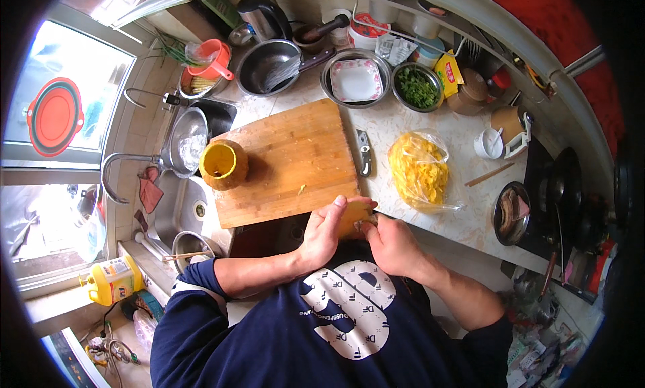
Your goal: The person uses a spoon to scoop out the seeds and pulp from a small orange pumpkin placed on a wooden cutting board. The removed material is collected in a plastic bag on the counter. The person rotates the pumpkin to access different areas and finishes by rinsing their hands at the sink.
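Note:
Close to my body, just past the front edge of the cutting board, my left hand (322, 234) cups an orange-yellow piece that looks like a pumpkin top (354, 221). My right hand (395, 246) grips the same piece at a knobbly, stem-like part. My fingers hide some of it. A hollowed pumpkin (225, 165) stands on the left side of the wooden cutting board (297, 161), its cut opening facing up. Right of the board lies a folding utility knife (364, 153). Beyond it, a clear plastic bag (421, 171) holds yellow strips or shreds.
A double sink (184, 206) with a faucet (113, 174) is at the left. Along the back stand a dark bowl with a cleaver (289, 70), a square dish (356, 80) and a bowl of chopped greens (417, 87). At right are a small pan (511, 214) and a stove (549, 201).

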Available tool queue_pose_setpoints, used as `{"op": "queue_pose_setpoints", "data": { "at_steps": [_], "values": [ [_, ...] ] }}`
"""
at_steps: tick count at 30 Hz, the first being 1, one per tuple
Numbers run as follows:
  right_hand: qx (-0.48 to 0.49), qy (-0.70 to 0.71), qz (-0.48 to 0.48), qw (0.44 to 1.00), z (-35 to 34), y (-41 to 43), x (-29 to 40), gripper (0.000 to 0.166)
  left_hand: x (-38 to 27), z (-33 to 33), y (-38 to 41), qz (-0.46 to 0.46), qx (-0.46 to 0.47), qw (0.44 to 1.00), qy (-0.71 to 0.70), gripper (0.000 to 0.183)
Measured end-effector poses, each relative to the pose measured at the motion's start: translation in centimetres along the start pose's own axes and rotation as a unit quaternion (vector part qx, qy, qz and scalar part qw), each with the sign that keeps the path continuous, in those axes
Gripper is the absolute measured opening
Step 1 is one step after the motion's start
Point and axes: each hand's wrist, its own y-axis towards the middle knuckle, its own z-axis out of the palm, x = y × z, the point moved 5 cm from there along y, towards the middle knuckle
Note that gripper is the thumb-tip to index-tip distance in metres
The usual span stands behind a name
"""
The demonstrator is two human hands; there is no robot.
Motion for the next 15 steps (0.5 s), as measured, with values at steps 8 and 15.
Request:
{"op": "queue_pose_setpoints", "data": {
  "at_steps": [8, 15],
  "values": [
    [0.104, -0.212, -0.020, 0.971, -1.8, 0.1, 2.6, 0.029, 1.0, -0.5, 0.0, -0.078, -0.013, 0.997, 0.001, 0.050],
    [0.050, 0.029, 0.022, 0.998, -0.1, 1.7, -0.6, 0.032, 0.9, -0.4, 0.8, 0.004, -0.009, 0.996, 0.093, 0.048]
  ]
}}
